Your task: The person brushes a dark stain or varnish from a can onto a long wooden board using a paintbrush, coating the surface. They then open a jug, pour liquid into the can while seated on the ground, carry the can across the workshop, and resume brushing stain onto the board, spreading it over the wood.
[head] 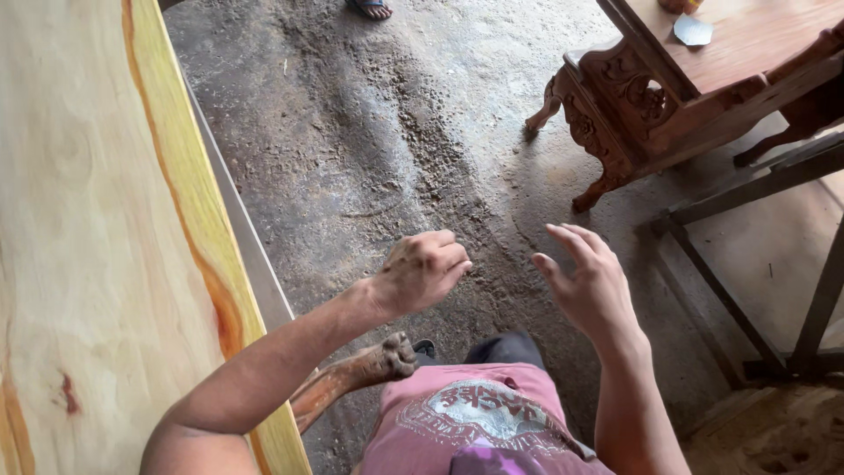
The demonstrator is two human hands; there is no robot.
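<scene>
Left hand [420, 271]: loosely curled into a fist, nothing in it, raised just right of the plank [97, 246].
Right hand [591, 286]: fingers spread, holding nothing, above the dusty floor [369, 132].
Carved bench [668, 97]: far right, well apart.

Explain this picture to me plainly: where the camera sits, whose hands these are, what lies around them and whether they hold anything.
There is one picture, taken by a camera worn on a person's head and looking straight down, so you see that person's own arms and pink shirt from above. No machine is involved, only two bare hands. The left hand is curled into a loose fist in the air; the right hand is open with fingers spread. Neither holds anything that I can see. Along the left runs a big pale wooden slab with a yellow-orange edge. Under the hands is a dusty concrete floor strewn with sawdust. At top right stands a carved wooden furniture piece, with a dark metal frame beside it. Someone else's sandalled foot shows at the top edge.
</scene>
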